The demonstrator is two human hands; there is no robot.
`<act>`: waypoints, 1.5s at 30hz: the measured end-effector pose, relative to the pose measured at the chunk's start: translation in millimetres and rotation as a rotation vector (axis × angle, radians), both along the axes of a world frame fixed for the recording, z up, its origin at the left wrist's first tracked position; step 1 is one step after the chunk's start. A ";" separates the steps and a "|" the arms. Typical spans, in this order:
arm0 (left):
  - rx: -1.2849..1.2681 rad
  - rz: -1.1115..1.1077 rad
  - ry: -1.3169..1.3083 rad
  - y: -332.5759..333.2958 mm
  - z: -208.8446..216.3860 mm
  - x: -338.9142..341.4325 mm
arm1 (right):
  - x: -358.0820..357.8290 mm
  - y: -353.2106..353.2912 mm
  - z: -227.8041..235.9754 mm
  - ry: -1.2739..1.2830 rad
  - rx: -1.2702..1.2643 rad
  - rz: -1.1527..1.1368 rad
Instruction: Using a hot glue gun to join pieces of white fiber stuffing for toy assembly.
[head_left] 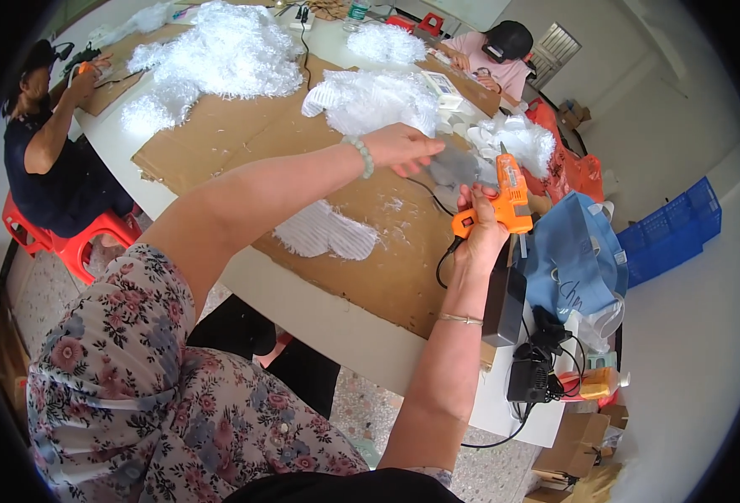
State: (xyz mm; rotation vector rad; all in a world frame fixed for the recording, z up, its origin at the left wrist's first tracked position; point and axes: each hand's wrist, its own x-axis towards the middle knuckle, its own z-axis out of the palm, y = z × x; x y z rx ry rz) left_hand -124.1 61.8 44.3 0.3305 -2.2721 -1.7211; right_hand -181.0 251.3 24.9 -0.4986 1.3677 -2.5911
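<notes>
My right hand (483,220) is wrapped around the handle of an orange glue gun (514,194), its nozzle pointing up and away from me. A black cord runs from the handle's base. My left hand (402,149), with a pale green bead bracelet at the wrist, reaches across the table, thumb and forefinger close together. Right at its fingertips lies a greyish see-through piece (455,166), perhaps plastic; whether the fingers grip it or something smaller is not clear. Closer to me, a white ribbed fabric piece (328,233) lies flat on the brown cardboard (386,281).
Fluffy white tinsel-like heaps (236,54) cover the far table, with a white bundle (378,101) nearer. A blue bag (567,251), a black box (504,306) and black adapters with cords (531,377) stand at right. Two people work at the far left and far right.
</notes>
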 end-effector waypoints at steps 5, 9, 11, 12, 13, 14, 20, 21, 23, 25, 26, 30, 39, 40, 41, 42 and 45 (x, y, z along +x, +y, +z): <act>0.103 -0.147 0.203 3.0 -0.5 58.3 | 22.2 -13.6 3.9 0.072 0.052 0.196; -0.326 -0.035 0.313 0.3 -0.1 121.2 | 32.5 -12.4 8.3 0.102 0.135 0.228; -0.591 -0.030 0.404 -3.2 -9.8 157.4 | 41.8 -10.6 11.1 0.117 0.172 0.230; -0.851 -0.034 0.502 -2.8 -14.6 171.3 | 42.6 -5.5 10.4 0.142 0.238 0.246; -0.852 -0.037 0.500 -2.0 -18.7 184.0 | 44.8 -1.2 10.0 0.168 0.304 0.265; -1.048 -0.060 0.508 -1.3 -24.2 193.6 | 47.9 3.1 8.3 0.168 0.334 0.262; -1.301 -0.093 0.480 5.2 -45.4 203.5 | 64.7 21.7 -9.7 0.126 0.335 0.222; -1.316 -0.096 0.511 7.0 -46.9 200.9 | 66.7 22.4 -10.1 0.110 0.309 0.211; -1.343 -0.120 0.477 11.4 -42.3 196.2 | 67.0 21.8 -10.5 0.102 0.300 0.211; -1.368 -0.141 0.442 14.6 -41.8 192.4 | 66.1 21.9 -11.7 0.095 0.293 0.214; -1.382 -0.136 0.468 15.9 -43.7 190.2 | 65.1 22.7 -12.9 0.106 0.311 0.215; -1.408 -0.181 0.464 15.6 -48.6 190.1 | 67.9 23.1 -13.1 0.126 0.309 0.250; -1.339 -0.179 0.538 11.0 -55.1 187.8 | 90.1 11.0 -14.7 0.103 0.348 0.404; -1.338 -0.175 0.534 9.5 -56.0 188.2 | 92.9 9.5 -14.7 0.091 0.353 0.414; -1.320 -0.197 0.522 7.6 -57.3 188.4 | 93.6 7.6 -16.1 0.091 0.355 0.420; -1.302 -0.219 0.510 6.1 -57.9 189.0 | 93.7 5.5 -18.5 0.092 0.370 0.426; -1.286 -0.229 0.467 6.6 -56.9 189.0 | 95.9 1.8 -24.8 0.062 0.401 0.428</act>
